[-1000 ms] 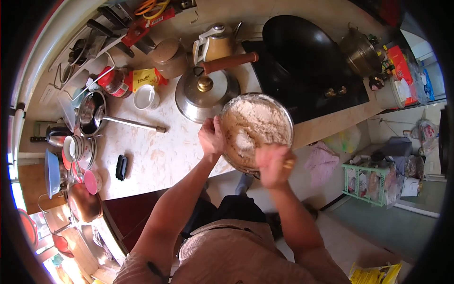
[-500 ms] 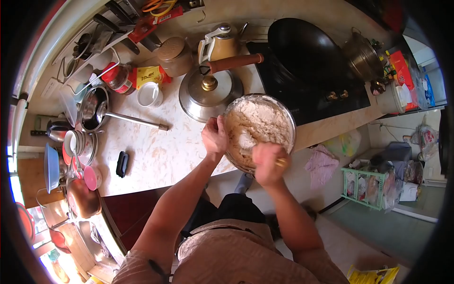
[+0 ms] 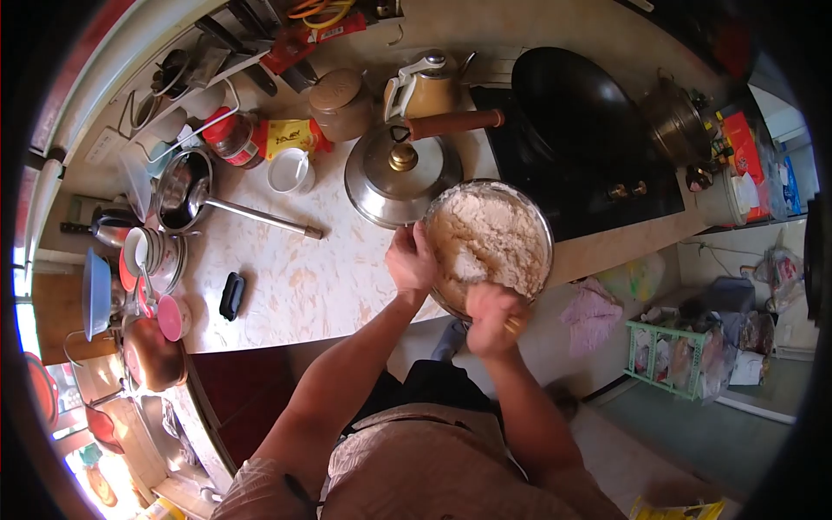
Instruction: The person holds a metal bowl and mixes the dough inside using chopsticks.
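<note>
A round metal bowl point(image 3: 549, 245) holds clumpy, pale flour mixture point(image 3: 498, 230), partly loose and partly in lumps. My left hand point(image 3: 412, 258) grips the bowl's left rim, thumb up by the edge. Over the near rim, my right hand point(image 3: 497, 318) is closed in a fist, slightly blurred. A short yellowish end of what look like chopsticks point(image 3: 513, 326) sticks out of that fist; the rest is hidden by the hand. The bowl is tilted at the counter's front edge, just in front of a metal pot lid point(image 3: 373, 178).
On the counter point(image 3: 286, 277) lie a ladle point(image 3: 260, 217), a small black case point(image 3: 231, 295) and a white cup point(image 3: 290, 172). A black wok point(image 3: 576, 113) sits on the stove point(image 3: 598, 204). A kettle point(image 3: 438, 87) stands behind; stacked bowls point(image 3: 160, 260) are at left.
The whole view has shifted a little, so the counter and bowl appear further right. My right hand has moved slightly relative to the bowl, toward its near rim; my left hand keeps its hold.
</note>
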The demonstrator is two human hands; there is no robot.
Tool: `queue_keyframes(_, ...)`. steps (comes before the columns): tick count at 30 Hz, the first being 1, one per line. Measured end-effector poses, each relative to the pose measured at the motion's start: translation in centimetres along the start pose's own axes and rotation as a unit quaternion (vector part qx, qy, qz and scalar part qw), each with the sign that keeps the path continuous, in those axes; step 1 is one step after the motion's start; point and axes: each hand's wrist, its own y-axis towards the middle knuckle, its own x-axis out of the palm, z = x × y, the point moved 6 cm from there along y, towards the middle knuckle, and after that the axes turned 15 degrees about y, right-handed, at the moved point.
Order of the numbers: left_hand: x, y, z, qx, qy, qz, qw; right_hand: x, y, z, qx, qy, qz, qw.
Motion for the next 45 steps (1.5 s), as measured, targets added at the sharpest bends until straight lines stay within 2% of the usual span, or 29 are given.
queue_keyframes(2, -0.1, -0.2, 0.0, -0.02, 0.012, -0.014, 1.0, 0.6, 0.9, -2.7, -0.064, 0.055, -0.002, 0.996)
queue_keyframes(4, -0.1, 0.0, -0.3, -0.035, 0.025, -0.023, 0.999, 0.8, 1.1, -2.2, -0.067, 0.056, 0.016, 0.996)
queue_keyframes(8, -0.2, -0.1, 0.2, -0.022, 0.009, -0.028, 0.999, 0.1, -0.6, 1.3, -0.06, -0.051, -0.025, 0.997)
queue_keyframes(10, -0.2, -0.1, 0.5, -0.025, 0.015, -0.039, 0.999, 1.5, -0.5, -0.9, -0.165, -0.065, -0.021, 0.984)
queue_keyframes(11, -0.2, 0.0, 0.6, -0.021, -0.007, -0.025, 0.999, 1.7, -0.1, -2.2, -0.156, -0.002, -0.015, 0.988)
queue_keyframes(12, -0.3, -0.2, 0.3, -0.02, -0.026, -0.012, 0.999, 1.5, 0.0, -2.1, -0.154, -0.001, -0.016, 0.988)
queue_keyframes(16, -0.2, -0.2, 0.1, 0.002, 0.045, -0.011, 0.999, 0.7, -1.3, 2.0, -0.093, -0.139, -0.039, 0.985)
queue_keyframes(19, -0.4, -0.1, 0.4, -0.015, -0.003, -0.025, 1.0, 2.3, -1.2, 0.6, -0.12, -0.2, -0.063, 0.97)
queue_keyframes(21, 0.2, -0.1, -0.3, -0.023, -0.029, -0.036, 0.999, 3.4, -0.3, -2.4, -0.142, -0.097, -0.048, 0.984)
queue_keyframes(22, 0.6, -0.2, -0.6, -0.023, -0.03, -0.038, 0.999, 3.4, -0.1, -2.0, -0.142, -0.099, -0.048, 0.984)
queue_keyframes(24, 0.5, -0.1, -0.5, 0.017, -0.067, 0.011, 0.998, 3.5, 0.0, -0.8, -0.2, -0.138, -0.075, 0.967)
queue_keyframes(25, 0.4, 0.0, -0.5, 0.021, -0.068, 0.007, 0.997, 3.1, -0.2, 0.9, -0.15, -0.174, -0.07, 0.971)
queue_keyframes(28, 0.5, -0.1, -0.3, 0.017, -0.041, -0.024, 0.999, 3.3, -0.4, 1.5, -0.123, -0.233, -0.077, 0.962)
queue_keyframes(30, 0.2, -0.1, 0.2, 0.038, -0.062, 0.006, 0.997, 3.9, 0.1, -0.8, -0.157, -0.237, -0.087, 0.955)
queue_keyframes(32, 0.4, -0.3, -0.2, 0.026, -0.035, -0.019, 0.999, 4.2, 0.4, -2.6, -0.169, -0.114, -0.083, 0.975)
queue_keyframes(34, -0.1, -0.2, 0.8, 0.013, -0.05, -0.019, 0.998, 2.7, 0.0, -0.2, -0.177, -0.135, -0.052, 0.973)
queue_keyframes(36, -0.1, -0.1, 0.7, 0.015, -0.011, -0.035, 0.999, 2.5, 0.0, 2.6, -0.111, -0.187, -0.071, 0.974)
queue_keyframes(37, -0.1, -0.2, 0.9, 0.021, -0.011, -0.032, 0.999, 2.3, 0.2, 2.4, -0.12, -0.142, -0.025, 0.982)
queue_keyframes(38, -0.1, 0.0, 0.9, 0.025, -0.011, -0.027, 0.999, 2.1, 0.5, 2.1, -0.12, -0.141, -0.027, 0.982)
queue_keyframes(40, 0.1, 0.0, 0.6, 0.018, -0.048, -0.03, 0.998, 0.6, 2.5, -0.8, -0.096, 0.033, 0.039, 0.994)
queue_keyframes(42, 0.3, -0.2, 0.4, 0.011, -0.084, -0.032, 0.996, -0.5, 5.0, -2.7, -0.056, 0.141, 0.073, 0.986)
queue_keyframes(43, 0.4, -0.2, 0.2, 0.017, -0.089, -0.024, 0.996, -0.9, 6.1, -3.6, -0.054, 0.143, 0.071, 0.986)
queue_keyframes(45, 0.4, 0.1, 0.2, 0.026, -0.093, -0.009, 0.995, -1.2, 7.8, -3.5, 0.024, 0.147, 0.045, 0.988)
